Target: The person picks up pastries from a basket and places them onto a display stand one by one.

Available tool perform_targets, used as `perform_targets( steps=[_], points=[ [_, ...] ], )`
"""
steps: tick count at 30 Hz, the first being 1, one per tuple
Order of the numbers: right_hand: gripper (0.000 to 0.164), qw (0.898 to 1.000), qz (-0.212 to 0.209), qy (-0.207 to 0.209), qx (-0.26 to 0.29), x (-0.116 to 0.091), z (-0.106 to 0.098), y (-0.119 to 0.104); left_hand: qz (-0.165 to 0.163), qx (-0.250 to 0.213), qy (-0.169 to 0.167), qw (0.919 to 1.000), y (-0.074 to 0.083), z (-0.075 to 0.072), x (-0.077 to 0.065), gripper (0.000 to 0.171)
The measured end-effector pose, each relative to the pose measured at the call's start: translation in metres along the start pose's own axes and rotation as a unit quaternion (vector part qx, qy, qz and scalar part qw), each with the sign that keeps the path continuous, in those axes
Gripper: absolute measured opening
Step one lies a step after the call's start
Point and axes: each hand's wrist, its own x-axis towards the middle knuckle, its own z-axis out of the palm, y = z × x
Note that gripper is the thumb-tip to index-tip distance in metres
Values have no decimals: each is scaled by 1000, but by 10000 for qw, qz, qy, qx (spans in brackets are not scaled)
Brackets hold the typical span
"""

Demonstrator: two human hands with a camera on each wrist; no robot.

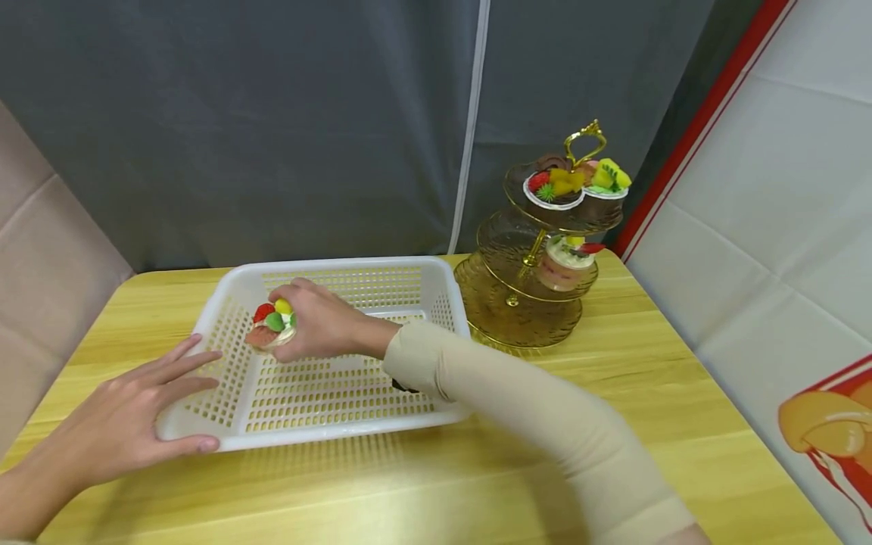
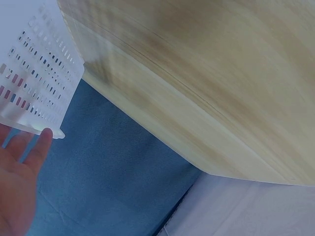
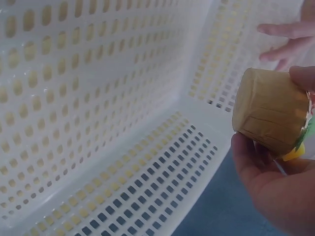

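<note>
My right hand (image 1: 323,322) holds a small fruit-topped cupcake (image 1: 272,324) over the left part of a white plastic basket (image 1: 341,431). Red, yellow and green fruit pieces sit on its cream top. In the right wrist view, thumb and fingers pinch the cake's tan paper cup (image 3: 270,110) from both sides, and it is tipped sideways to the camera. My left hand (image 1: 132,416) rests at the basket's near left corner, fingers spread across the left rim and thumb along the front rim. The left wrist view shows a fingertip at the rim's edge.
A three-tier glass stand (image 1: 524,333) with a gold handle stands right of the basket, close to it. Several dessert cups (image 1: 555,189) fill its top tier, and one layered cup (image 1: 564,265) sits on the middle tier. A grey curtain (image 1: 272,136) hangs behind the wooden table (image 1: 654,409).
</note>
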Motion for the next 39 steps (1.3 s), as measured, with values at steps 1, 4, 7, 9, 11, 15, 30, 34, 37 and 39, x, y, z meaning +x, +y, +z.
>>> perform_targets(
  steps=[1, 4, 7, 9, 11, 15, 30, 34, 37, 39],
  points=[
    [65, 9999, -58, 69, 83, -2, -2, 0, -17, -1, -15, 10000, 0, 0, 0, 68],
    [64, 9993, -151, 197, 265, -8, -9, -2, -47, -9, -37, 10000, 0, 0, -1, 68],
    [63, 9986, -242, 318, 345, -16, -16, -1, -22, -16, -10, 10000, 0, 0, 0, 68],
    [63, 9984, -253, 345, 372, -21, -19, -1, 20, -9, 22, 10000, 0, 0, 0, 68],
    [64, 9983, -235, 357, 406, -25, -22, 1, 52, -2, 43, 10000, 0, 0, -1, 69],
    [65, 9974, -226, 451, 519, -33, -30, 6, 59, 21, 41, 10000, 0, 0, -2, 69],
    [69, 9868, 28, 1083, 1206, -72, -71, 37, 122, 0, 120, 9999, -1, 1, 0, 70],
    [70, 9831, 107, 1277, 1308, -84, -81, 49, 122, 20, 118, 9999, -1, 1, 1, 70],
    [70, 9811, 195, 1343, 1383, -94, -86, 56, 112, 29, 107, 9999, -1, 0, 0, 70],
    [69, 9795, 272, 1400, 1425, -100, -89, 61, 102, 31, 101, 9999, -1, 0, 0, 70]
  ],
)
